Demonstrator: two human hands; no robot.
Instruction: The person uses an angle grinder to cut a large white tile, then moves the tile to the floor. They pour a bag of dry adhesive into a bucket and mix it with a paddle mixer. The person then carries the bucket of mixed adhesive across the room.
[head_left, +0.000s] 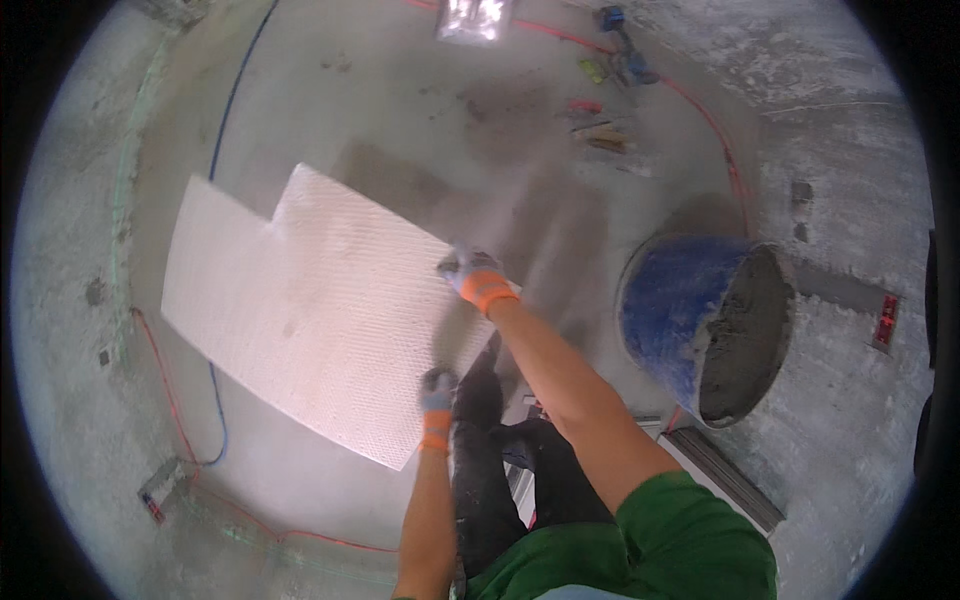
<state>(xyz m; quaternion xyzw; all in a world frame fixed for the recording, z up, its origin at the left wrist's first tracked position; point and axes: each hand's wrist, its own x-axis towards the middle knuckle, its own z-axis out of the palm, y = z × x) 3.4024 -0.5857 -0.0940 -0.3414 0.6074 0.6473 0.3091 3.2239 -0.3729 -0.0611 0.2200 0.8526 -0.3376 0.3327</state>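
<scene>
A large white tile (pixel 310 290) with a ribbed face and a notch cut from its far edge spans the left and middle of the view, slanting in front of my legs. At its right-hand far edge is my right hand (pixel 470 270), in a grey glove with an orange cuff, closed on that edge. My left hand (pixel 437 388), gloved the same way, is closed at the tile's near right edge, close to my leg. The fingers' undersides and the tile's other face are hidden.
A blue bucket (pixel 680 310) lined with grey mortar stands tilted in view at right. Beyond it are hand tools (pixel 605 135) and a blue power tool (pixel 630 60). Flat boards (pixel 725 480) lie near my right side. A blue cable (pixel 232 95) and a red cord (pixel 165 375) run across the floor.
</scene>
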